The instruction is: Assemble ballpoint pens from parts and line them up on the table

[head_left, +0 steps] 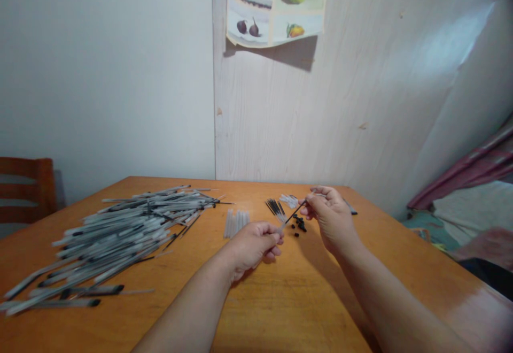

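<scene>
Left hand [256,242] pinching pale end, right hand [331,218] pinching dark end of thin rod [294,213], spanning between them above surface [276,299]. Risk: off-axis force bending rod; slipping grip scattering black pieces [300,223].

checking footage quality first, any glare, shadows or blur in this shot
Head view: glare whitens the woodgrain wall toward upper right; head view: shadows fall below the fruit poster and beside the right forearm on the wooden table; head view: fine detail is soft, so the held slim dark stick lacks crisp edges.
</scene>
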{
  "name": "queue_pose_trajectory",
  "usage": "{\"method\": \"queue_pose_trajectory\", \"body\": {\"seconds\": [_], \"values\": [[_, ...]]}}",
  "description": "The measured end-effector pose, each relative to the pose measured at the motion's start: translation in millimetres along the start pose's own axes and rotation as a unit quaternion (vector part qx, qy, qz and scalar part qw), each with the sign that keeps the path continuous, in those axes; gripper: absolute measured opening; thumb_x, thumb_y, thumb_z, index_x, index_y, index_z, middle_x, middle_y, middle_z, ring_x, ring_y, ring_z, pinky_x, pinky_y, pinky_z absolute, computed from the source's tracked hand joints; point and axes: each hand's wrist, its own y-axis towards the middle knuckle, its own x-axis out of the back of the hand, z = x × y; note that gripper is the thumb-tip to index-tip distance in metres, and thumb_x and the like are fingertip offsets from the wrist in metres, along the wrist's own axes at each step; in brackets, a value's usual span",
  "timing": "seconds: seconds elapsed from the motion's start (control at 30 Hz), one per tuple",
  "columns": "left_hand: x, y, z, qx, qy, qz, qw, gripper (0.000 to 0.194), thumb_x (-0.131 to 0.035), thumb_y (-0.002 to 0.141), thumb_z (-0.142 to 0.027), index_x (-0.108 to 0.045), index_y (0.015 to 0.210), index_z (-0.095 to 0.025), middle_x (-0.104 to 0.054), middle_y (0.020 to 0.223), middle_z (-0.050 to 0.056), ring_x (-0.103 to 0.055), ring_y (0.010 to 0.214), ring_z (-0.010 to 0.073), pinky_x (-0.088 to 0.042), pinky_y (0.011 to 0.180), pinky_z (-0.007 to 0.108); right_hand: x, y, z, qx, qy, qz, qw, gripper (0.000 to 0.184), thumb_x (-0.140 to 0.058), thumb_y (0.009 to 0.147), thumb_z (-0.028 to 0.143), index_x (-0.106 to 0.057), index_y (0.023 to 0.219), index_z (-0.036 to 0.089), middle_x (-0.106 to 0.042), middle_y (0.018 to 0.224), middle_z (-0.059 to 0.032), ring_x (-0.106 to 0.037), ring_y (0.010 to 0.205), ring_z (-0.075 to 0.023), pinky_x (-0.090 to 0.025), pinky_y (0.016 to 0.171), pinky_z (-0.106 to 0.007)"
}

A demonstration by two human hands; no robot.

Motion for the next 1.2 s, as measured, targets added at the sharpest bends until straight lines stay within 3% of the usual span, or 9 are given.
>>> {"method": "queue_pose_trajectory", "body": {"seconds": [0.23, 0.5, 0.77, 0.83, 0.97, 1.2], "values": [[1.1, 1, -3, -0.003, -0.021, 0.004, 1.000, 0.032, -0.071, 0.074, -0.039, -0.062, 0.092, -0.014, -0.065, 0.088, 0.006, -0.057, 0.068, 0.0107, -0.041, 0.065, 0.025, -4, -5, -5, -0.026, -0.020, 0.036, 0.999, 0.033, -0.069, 0.080, 0.042, -0.055, 0.099, 0.019, -0.067, 0.071, 0.0005, -0.062, 0.054, -0.0131, -0.044, 0.049, -0.023], [2.3, 0, -4, 0.001, -0.047, 0.011, 0.999, 0.035, -0.072, 0.074, -0.041, -0.062, 0.096, -0.015, -0.065, 0.092, 0.007, -0.059, 0.070, 0.0113, -0.041, 0.063, 0.024, -18, -18, -15, -0.029, -0.092, 0.130, 0.987, 0.025, -0.065, 0.083, 0.044, -0.061, 0.086, 0.019, -0.067, 0.070, -0.0007, -0.059, 0.055, -0.0125, -0.043, 0.051, -0.024], [2.6, -2, -8, -0.014, -0.050, 0.003, 0.999, 0.034, -0.072, 0.075, -0.040, -0.061, 0.095, -0.015, -0.065, 0.088, 0.006, -0.059, 0.069, 0.0113, -0.042, 0.065, 0.025, -17, -22, -19, 0.095, -0.228, 0.182, 0.952, 0.024, -0.053, 0.092, 0.034, -0.069, 0.079, 0.022, -0.066, 0.070, -0.0010, -0.061, 0.065, -0.0158, -0.048, 0.063, -0.029], [2.0, -2, -9, -0.019, -0.052, -0.001, 0.998, 0.033, -0.072, 0.075, -0.040, -0.061, 0.093, -0.015, -0.065, 0.087, 0.006, -0.058, 0.069, 0.0111, -0.042, 0.066, 0.025, -15, -22, -19, 0.125, -0.257, 0.193, 0.939, 0.024, -0.051, 0.093, 0.032, -0.071, 0.083, 0.024, -0.069, 0.075, -0.0021, -0.063, 0.069, -0.0176, -0.049, 0.066, -0.031], [0.7, -3, -11, -0.032, -0.060, -0.017, 0.998, 0.034, -0.074, 0.073, -0.041, -0.060, 0.089, -0.015, -0.063, 0.083, 0.004, -0.056, 0.068, 0.0103, -0.042, 0.066, 0.024, -12, -23, -22, 0.158, -0.289, 0.199, 0.923, 0.026, -0.056, 0.088, 0.027, -0.072, 0.109, 0.029, -0.074, 0.093, -0.0039, -0.068, 0.084, -0.0229, -0.051, 0.078, -0.038], [-0.6, -4, -13, -0.052, -0.060, -0.037, 0.996, 0.031, -0.071, 0.075, -0.040, -0.061, 0.092, -0.016, -0.064, 0.084, 0.004, -0.056, 0.067, 0.0101, -0.042, 0.067, 0.025, -12, -23, -32, 0.146, -0.261, 0.195, 0.934, 0.037, -0.055, 0.088, 0.025, -0.068, 0.121, 0.032, -0.074, 0.099, -0.0037, -0.069, 0.088, -0.0234, -0.053, 0.082, -0.040]]}}
